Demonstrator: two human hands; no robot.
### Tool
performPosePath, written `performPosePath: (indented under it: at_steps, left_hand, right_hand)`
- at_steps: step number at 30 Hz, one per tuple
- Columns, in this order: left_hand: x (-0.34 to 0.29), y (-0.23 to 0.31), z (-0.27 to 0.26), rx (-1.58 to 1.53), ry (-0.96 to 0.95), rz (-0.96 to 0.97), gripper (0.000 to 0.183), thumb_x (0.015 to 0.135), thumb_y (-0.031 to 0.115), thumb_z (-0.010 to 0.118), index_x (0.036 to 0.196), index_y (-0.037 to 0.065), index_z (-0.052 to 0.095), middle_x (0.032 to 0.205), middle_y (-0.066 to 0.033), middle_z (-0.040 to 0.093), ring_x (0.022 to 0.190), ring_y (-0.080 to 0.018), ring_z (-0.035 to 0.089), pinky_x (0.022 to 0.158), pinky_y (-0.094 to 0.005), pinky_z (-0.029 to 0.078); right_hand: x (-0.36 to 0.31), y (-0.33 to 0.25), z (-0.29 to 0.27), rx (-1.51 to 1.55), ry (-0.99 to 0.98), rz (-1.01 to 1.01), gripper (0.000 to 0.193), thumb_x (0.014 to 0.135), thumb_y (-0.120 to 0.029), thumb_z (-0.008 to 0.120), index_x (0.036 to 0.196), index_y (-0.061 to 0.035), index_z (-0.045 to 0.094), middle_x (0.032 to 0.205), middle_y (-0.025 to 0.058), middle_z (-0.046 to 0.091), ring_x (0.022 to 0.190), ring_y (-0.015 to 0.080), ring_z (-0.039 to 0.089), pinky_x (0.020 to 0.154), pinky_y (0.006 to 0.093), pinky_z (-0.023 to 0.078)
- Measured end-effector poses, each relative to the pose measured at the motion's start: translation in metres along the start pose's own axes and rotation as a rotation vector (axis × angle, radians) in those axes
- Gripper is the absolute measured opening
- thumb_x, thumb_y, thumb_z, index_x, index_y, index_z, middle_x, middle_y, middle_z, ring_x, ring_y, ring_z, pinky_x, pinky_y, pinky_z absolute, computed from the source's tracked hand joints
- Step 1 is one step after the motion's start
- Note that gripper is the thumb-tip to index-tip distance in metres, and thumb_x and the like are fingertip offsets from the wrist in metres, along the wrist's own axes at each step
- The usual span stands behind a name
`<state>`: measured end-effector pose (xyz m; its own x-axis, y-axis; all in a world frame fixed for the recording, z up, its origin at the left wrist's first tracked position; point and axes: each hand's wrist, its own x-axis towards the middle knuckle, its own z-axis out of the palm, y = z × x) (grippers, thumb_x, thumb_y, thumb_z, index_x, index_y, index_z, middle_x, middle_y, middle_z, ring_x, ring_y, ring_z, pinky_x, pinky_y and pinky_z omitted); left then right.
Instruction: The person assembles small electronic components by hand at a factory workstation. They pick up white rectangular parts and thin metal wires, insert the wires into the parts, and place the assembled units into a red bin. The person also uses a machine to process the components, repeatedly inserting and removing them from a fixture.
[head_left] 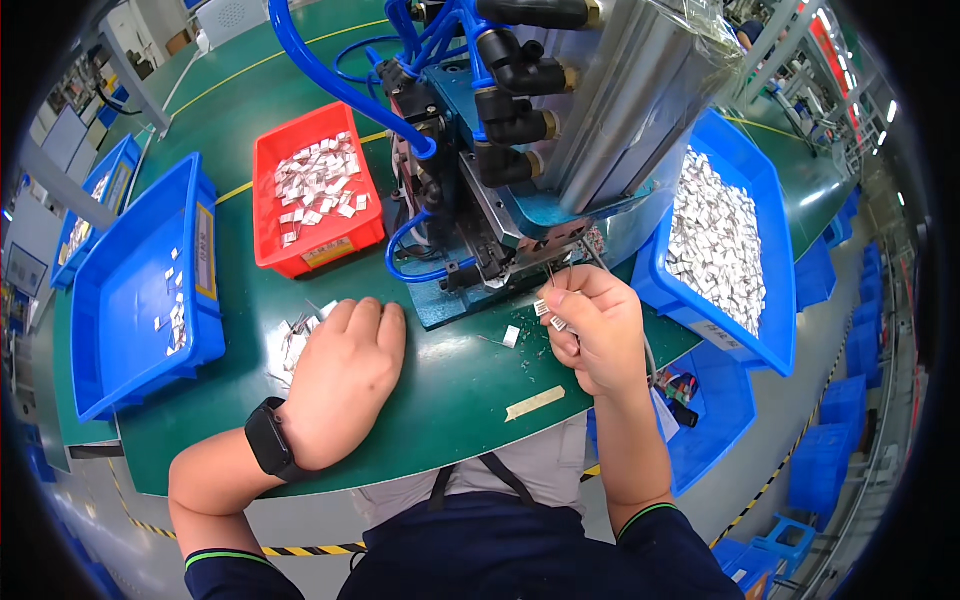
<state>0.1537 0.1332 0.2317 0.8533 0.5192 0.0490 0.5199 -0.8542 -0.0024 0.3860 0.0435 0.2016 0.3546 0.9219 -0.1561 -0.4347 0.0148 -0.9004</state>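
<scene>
Past one shirt (530, 550), right hand (607, 332) pinches two connectors (541, 308).

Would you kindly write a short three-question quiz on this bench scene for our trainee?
1. Which hand pinches white parts beside the machine? (a) left (b) right
2. True or false: the red bin contains no white parts.
3. Fill in: the heaped bin right of the machine is coloured ____.

Key:
1. b, the right hand.
2. False; the red bin holds many white parts.
3. Blue.
</scene>
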Motion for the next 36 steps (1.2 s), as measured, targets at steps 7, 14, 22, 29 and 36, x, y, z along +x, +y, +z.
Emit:
performPosePath:
  at_steps: [7, 14, 22, 29, 36]
  left_hand:
    - [0.004, -0.01, 0.001, -0.263, 0.201, 0.13, 0.027, 0.075, -0.002, 0.059, 0.102, -0.004, 0.06, 0.087, -0.0149, 0.062, 0.081, -0.0321, 0.058, 0.075, -0.0381, 0.048]
    - [0.012, -0.009, 0.006, -0.686, 0.249, -0.022, 0.015, 0.08, 0.005, 0.071, 0.092, 0.001, 0.063, 0.077, -0.0112, 0.063, 0.065, -0.0229, 0.062, 0.061, -0.0327, 0.049]
    - [0.014, 0.0, 0.002, -1.653, 0.0, -0.352, 0.015, 0.089, 0.005, 0.065, 0.1, -0.002, 0.058, 0.086, -0.0088, 0.066, 0.073, -0.0141, 0.067, 0.066, -0.0254, 0.055]
    - [0.011, 0.008, 0.002, -1.937, -0.164, -0.414, 0.022, 0.092, 0.003, 0.06, 0.112, -0.004, 0.053, 0.095, -0.0114, 0.064, 0.083, -0.0183, 0.068, 0.075, -0.0275, 0.058]
    - [0.009, 0.016, -0.001, -1.969, -0.157, -0.486, 0.027, 0.093, 0.003, 0.058, 0.118, -0.006, 0.053, 0.099, -0.0133, 0.065, 0.089, -0.0219, 0.068, 0.081, -0.0292, 0.057]
  right_hand:
    - [0.001, -0.009, -0.004, 0.21, -0.103, 0.197, 0.008, 0.087, -0.009, 0.062, 0.085, -0.0036, 0.057, 0.07, 0.0066, 0.058, 0.042, 0.0047, 0.039, 0.033, 0.0184, 0.022]
    - [0.0, -0.01, -0.006, 0.213, -0.234, 0.25, 0.009, 0.087, -0.01, 0.065, 0.086, -0.0035, 0.059, 0.069, 0.0061, 0.058, 0.043, 0.0046, 0.041, 0.033, 0.0182, 0.023]
    - [-0.011, -0.006, 0.016, -0.2, -0.246, 0.267, 0.016, 0.086, -0.014, 0.07, 0.089, 0.001, 0.064, 0.066, 0.0025, 0.057, 0.045, 0.0016, 0.042, 0.035, 0.0178, 0.025]
    - [-0.012, -0.004, 0.03, -0.274, -0.322, 0.267, 0.024, 0.086, -0.022, 0.072, 0.092, 0.0003, 0.065, 0.057, -0.0041, 0.051, 0.044, -0.0006, 0.037, 0.038, 0.0179, 0.025]
    - [-0.014, -0.004, 0.026, -0.247, -0.36, 0.333, 0.021, 0.087, -0.019, 0.071, 0.09, 0.0002, 0.064, 0.058, -0.0038, 0.053, 0.043, -0.0009, 0.037, 0.038, 0.0183, 0.023]
